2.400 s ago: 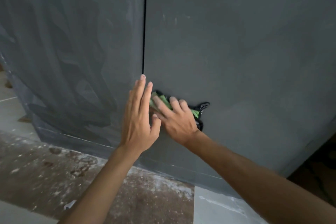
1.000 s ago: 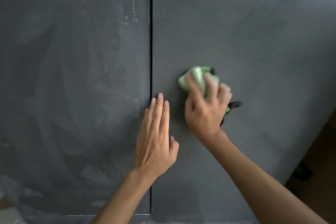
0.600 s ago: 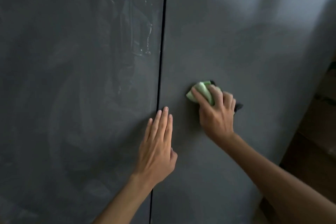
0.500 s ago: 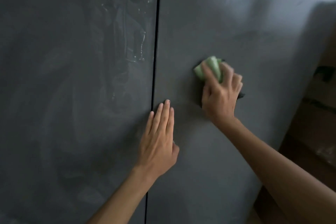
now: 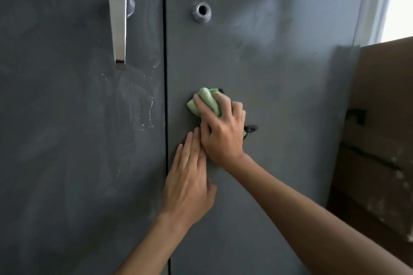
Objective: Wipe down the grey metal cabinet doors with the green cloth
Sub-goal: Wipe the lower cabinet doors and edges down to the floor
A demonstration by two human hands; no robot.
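The grey metal cabinet shows two upright doors, the left door [image 5: 67, 152] and the right door [image 5: 290, 96], parted by a thin dark seam [image 5: 165, 51]. A silver lever handle [image 5: 118, 22] hangs downward on the left door, with wet streaks [image 5: 143, 107] below it near the seam. A round lock cylinder [image 5: 201, 11] sits on the right door. Lower on that door, the right hand [image 5: 223, 134] presses a bunched green cloth [image 5: 206, 101] against the metal. The left hand [image 5: 190, 183] lies flat just below it, beside the seam.

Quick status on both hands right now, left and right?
Left hand: open, fingers straight, flat against the right door.
Right hand: gripping the green cloth, pressing it to the same door.
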